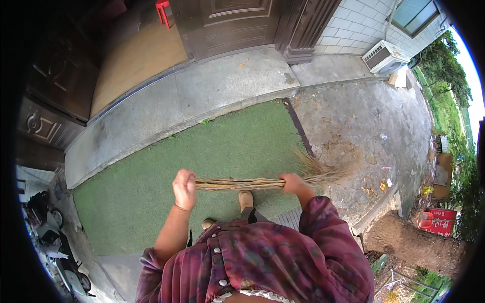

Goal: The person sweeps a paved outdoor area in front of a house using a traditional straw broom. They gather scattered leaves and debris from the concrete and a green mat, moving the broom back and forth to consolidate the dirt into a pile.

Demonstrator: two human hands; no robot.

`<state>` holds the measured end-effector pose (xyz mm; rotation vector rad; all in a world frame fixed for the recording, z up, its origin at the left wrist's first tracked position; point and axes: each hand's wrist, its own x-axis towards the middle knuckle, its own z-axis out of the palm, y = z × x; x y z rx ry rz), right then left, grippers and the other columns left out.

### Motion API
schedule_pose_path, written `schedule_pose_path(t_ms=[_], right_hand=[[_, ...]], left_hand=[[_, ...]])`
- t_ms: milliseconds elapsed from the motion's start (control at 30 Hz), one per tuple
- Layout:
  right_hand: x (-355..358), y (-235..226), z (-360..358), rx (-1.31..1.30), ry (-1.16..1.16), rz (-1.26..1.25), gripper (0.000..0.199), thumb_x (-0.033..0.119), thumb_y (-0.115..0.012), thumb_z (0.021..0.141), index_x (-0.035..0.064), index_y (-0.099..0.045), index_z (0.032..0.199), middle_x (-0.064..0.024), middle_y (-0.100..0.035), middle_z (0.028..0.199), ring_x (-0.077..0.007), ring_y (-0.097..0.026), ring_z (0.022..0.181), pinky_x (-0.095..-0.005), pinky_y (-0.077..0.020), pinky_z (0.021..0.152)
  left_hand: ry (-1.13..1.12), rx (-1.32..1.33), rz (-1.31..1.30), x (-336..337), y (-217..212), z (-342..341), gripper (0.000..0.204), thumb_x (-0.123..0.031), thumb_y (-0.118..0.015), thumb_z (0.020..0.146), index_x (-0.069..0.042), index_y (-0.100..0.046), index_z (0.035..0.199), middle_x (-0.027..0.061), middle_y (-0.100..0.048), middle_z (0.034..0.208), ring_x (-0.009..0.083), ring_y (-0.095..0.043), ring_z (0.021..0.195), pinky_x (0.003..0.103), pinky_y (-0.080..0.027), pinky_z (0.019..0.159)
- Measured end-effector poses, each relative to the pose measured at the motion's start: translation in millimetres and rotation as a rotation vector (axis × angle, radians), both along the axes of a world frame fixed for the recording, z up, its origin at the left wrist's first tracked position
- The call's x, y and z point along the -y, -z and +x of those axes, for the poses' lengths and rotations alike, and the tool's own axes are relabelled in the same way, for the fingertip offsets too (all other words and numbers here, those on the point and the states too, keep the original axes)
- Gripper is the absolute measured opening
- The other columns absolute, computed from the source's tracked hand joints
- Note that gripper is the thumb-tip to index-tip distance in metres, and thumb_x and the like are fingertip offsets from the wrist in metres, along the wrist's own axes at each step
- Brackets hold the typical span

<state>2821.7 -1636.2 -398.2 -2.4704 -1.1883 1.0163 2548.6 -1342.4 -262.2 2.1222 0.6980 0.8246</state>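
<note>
A broom of bundled twigs (237, 184) lies level across the front of my body, above a green mat. My left hand (184, 189) is closed round its left end, where the thin sticks stop. Farther right, my right hand (295, 185) grips the bundle just before it fans out. The loose brush tips (331, 169) spread past my right hand, over the mat's right side and the concrete, and look blurred. Below the sticks, one of my shoes (246, 198) stands on the green mat (202, 146).
A concrete step (192, 96) runs along the mat's far side, before a doorway with dark doors (227, 22). Dry leaves and litter (376, 187) lie on the concrete at the right. Motorbikes (58, 242) stand at the left, an air-conditioner unit (386, 56) at the far right.
</note>
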Motion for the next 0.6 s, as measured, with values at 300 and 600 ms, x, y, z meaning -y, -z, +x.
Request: schedule_pose_path(t_ms=[300, 600], right_hand=[[27, -94, -16, 0.142, -0.204, -0.233, 0.027, 0.020, -0.071, 0.063, 0.0125, -0.062, 0.087, -0.0126, -0.066, 0.085, -0.0353, -0.063, 0.086, -0.0458, -0.0503, 0.074], [-180, -232, -256, -0.148, -0.863, 0.534, 0.030, 0.023, -0.067, 0.066, 0.0021, -0.058, 0.085, -0.0173, -0.064, 0.072, -0.0356, -0.064, 0.069, -0.0452, -0.0506, 0.067]], left_hand=[[-0.079, 0.179, -0.704, 2, 30, -43, 0.020, -0.019, -0.053, 0.094, -0.006, -0.057, 0.079, 0.0007, -0.058, 0.079, 0.0099, -0.051, 0.074, 0.026, -0.043, 0.070], [-0.566, 0.537, 0.349, -21, -237, -369, 0.025, -0.023, -0.045, 0.085, -0.004, -0.046, 0.070, 0.0060, -0.040, 0.064, 0.0161, -0.037, 0.059, 0.030, -0.032, 0.056]])
